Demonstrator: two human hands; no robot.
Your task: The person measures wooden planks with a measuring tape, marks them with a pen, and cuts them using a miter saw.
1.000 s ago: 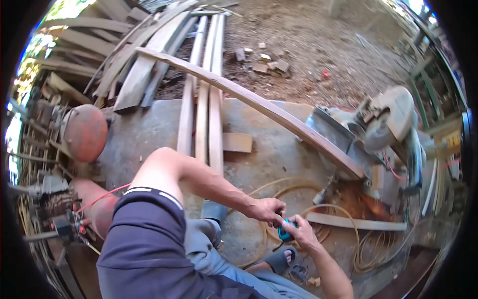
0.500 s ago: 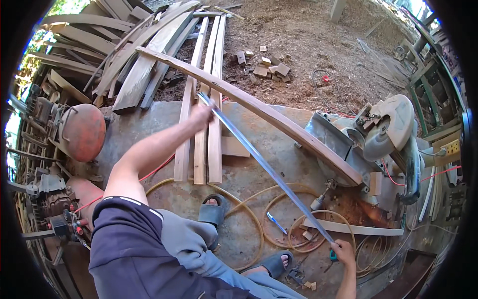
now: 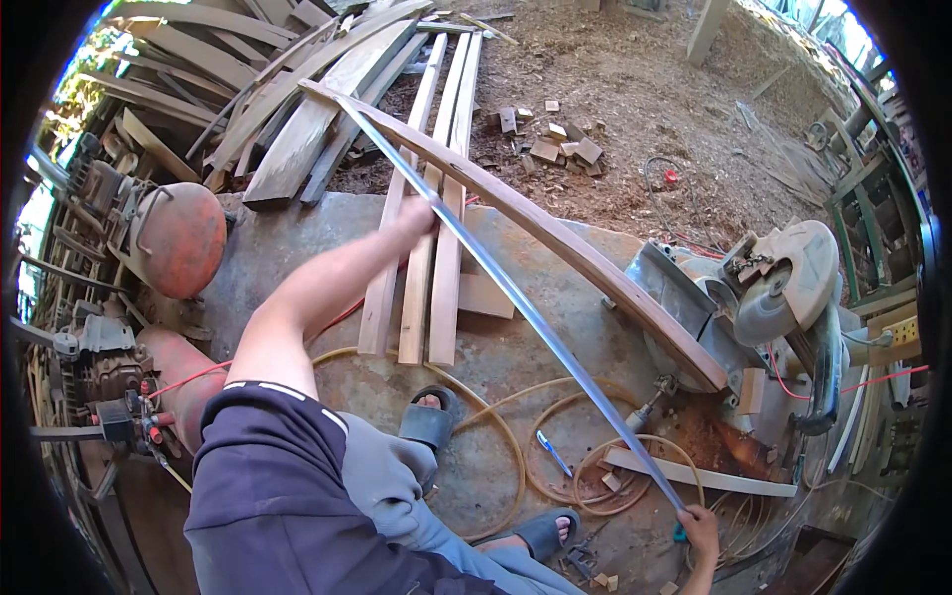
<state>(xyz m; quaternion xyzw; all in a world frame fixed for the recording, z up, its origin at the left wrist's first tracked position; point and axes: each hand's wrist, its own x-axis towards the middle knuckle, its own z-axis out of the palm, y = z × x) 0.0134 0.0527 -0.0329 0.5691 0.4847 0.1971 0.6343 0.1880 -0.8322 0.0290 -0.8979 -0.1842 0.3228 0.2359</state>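
Note:
A long silvery tape measure blade [image 3: 540, 327] slants across the view, fairly straight, from lower right to upper left. Its low end is at my right hand [image 3: 700, 533], whose fingers are closed around it, with a bit of the teal case showing below. My left hand [image 3: 416, 214] is wrapped on the blade farther up, its fingers partly blurred. Past that hand, the blade's tip meets the far end of a long brown plank [image 3: 540, 220]. The plank's near end rests on the base of a miter saw [image 3: 788, 283].
Several pale boards [image 3: 446, 288] lie left of the plank, by a lumber pile [image 3: 297, 149]. Coiled hose [image 3: 521, 466], a blue pen [image 3: 552, 453] and a power drill [image 3: 643, 412] are on the floor. A red tank [image 3: 178, 243] stands left; wood offcuts [image 3: 565, 147] lie beyond.
The tape measure blade now reaches well beyond my left hand to the plank's far end; before, its tip was just past that hand. My right hand has moved slightly right and down.

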